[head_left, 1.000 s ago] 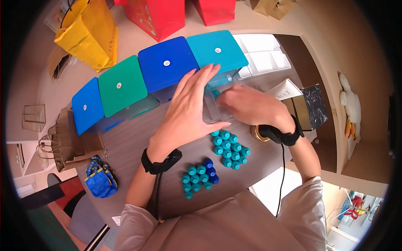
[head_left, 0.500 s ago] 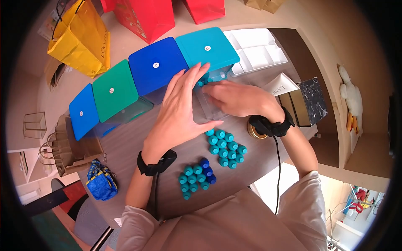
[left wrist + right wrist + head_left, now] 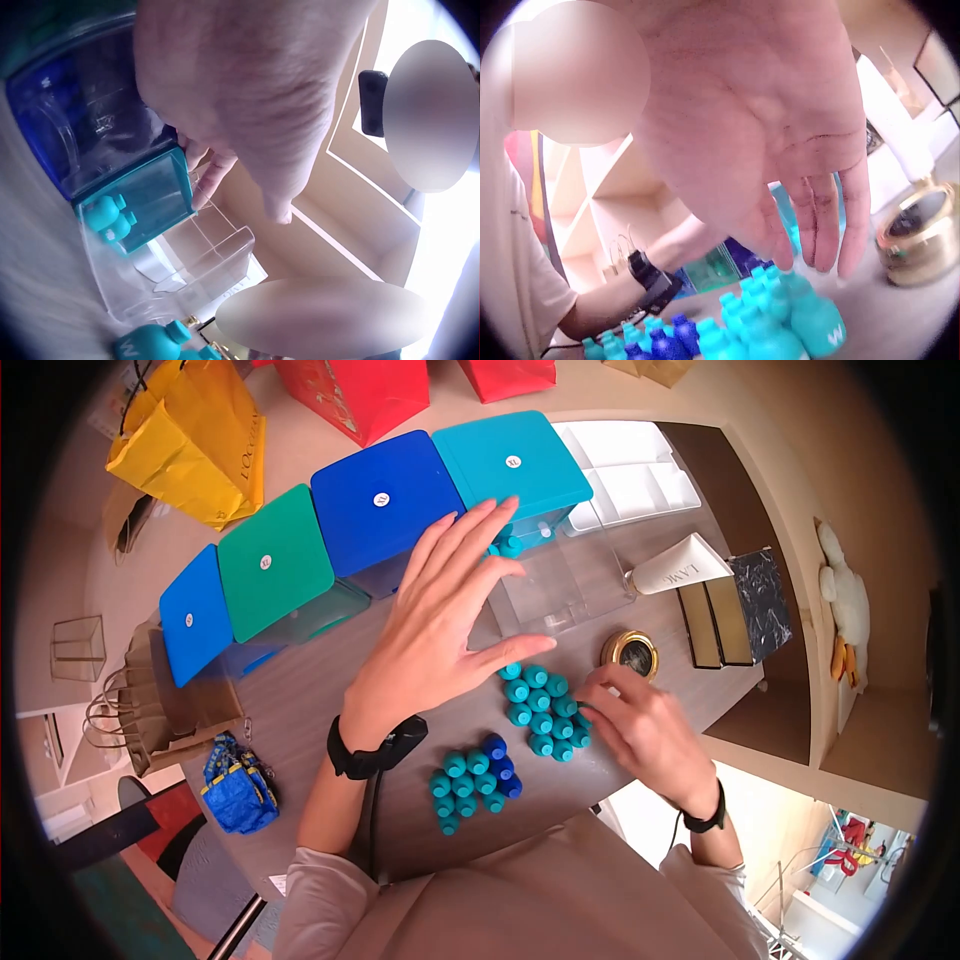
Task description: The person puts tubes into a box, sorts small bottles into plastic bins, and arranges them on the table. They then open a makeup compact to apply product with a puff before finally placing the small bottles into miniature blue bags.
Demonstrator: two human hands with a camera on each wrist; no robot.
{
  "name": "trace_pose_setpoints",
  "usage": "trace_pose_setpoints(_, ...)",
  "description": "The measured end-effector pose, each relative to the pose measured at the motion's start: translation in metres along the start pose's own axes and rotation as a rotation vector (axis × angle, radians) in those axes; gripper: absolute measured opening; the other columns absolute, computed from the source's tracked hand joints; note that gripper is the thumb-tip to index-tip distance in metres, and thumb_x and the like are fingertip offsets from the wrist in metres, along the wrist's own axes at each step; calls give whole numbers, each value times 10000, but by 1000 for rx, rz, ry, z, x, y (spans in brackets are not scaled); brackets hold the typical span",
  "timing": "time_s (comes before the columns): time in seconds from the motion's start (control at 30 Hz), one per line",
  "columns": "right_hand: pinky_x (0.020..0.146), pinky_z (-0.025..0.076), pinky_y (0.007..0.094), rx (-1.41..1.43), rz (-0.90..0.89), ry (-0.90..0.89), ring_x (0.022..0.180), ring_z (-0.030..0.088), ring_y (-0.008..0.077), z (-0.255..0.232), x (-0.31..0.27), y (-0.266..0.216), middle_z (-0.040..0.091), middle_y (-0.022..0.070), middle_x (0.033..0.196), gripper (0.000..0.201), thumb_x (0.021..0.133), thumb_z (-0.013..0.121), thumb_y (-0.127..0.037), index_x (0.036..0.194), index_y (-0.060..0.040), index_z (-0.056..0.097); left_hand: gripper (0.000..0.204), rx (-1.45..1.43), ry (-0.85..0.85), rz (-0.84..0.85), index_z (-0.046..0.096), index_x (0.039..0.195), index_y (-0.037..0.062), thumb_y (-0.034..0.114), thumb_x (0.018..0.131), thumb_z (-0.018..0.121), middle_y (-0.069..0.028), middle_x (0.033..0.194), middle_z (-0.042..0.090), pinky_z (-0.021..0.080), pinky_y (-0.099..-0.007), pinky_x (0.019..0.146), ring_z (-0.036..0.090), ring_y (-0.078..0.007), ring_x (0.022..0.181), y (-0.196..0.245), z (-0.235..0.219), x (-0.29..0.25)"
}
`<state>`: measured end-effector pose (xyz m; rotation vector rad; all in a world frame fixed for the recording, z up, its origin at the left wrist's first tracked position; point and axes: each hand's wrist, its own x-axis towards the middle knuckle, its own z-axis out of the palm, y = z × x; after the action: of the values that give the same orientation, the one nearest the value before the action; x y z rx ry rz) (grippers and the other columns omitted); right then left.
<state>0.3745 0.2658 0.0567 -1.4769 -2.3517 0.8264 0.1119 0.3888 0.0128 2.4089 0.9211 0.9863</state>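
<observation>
My left hand (image 3: 430, 630) is raised with straight fingers beside the teal-lidded box (image 3: 512, 465). In the left wrist view, its fingertips lie at the edge of that box's teal rim (image 3: 187, 161). A clear bin front (image 3: 560, 595) juts out of the box, and a few teal bottles (image 3: 105, 214) lie inside. Over the right-hand cluster of teal bottles (image 3: 540, 702), my right hand (image 3: 650, 735) reaches down. Its thumb and fingertips pinch the cap of an outer teal bottle (image 3: 817, 326) marked with a W.
A second cluster of teal bottles (image 3: 463, 785) with several dark blue bottles (image 3: 502, 768) stands nearer the body. Dark blue (image 3: 390, 500), green (image 3: 270, 565) and blue (image 3: 195, 615) lidded boxes line up leftward. At right are a gold-rimmed jar (image 3: 632, 652), a white tube (image 3: 682, 565) and a marbled box (image 3: 762, 605).
My right hand has come out of the clear bin and moved down and right to the teal bottles on the table. The left hand keeps its place beside the box.
</observation>
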Motion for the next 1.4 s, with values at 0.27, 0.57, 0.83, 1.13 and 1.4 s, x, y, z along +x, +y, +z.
trace_pose_setpoints(0.27,764,614,479,-63,87,60,1038,733,367,39,-12,15,664,120,1229,399,896,712,32,1284,-62,692,440,18,4,-11,644,1155,53,299,883,886,-184,1707,482,249,-588,1322,395,-407,1604,2,3,-1)
trace_pose_setpoints(0.57,825,615,466,-144,-33,-24,1083,717,368,33,-6,14,649,126,1240,446,891,644,47,1322,-64,672,869,-39,41,-27,496,1582,65,288,852,912,-174,1691,491,265,-564,1327,402,-403,1592,2,3,-2)
trace_pose_setpoints(0.83,834,605,470,-79,-52,248,998,736,408,-26,14,-10,713,190,1124,367,891,760,76,1249,11,713,1031,-63,73,-87,379,1676,61,338,848,926,-202,1674,487,289,-558,1321,418,-418,1565,-2,9,-6)
trace_pose_setpoints(1.13,832,588,516,-91,-40,278,963,715,497,-16,133,22,724,263,1166,261,889,786,43,1119,58,663,1022,-76,89,-84,373,1668,43,372,864,911,-198,1668,496,284,-544,1331,439,-420,1547,-2,10,-7)
trace_pose_setpoints(1.4,803,521,604,-386,-92,223,934,650,511,15,157,70,665,280,967,152,892,696,14,987,31,579,1022,-65,118,-53,379,1663,35,405,867,902,-208,1644,515,288,-544,1330,452,-426,1531,-6,15,-8)
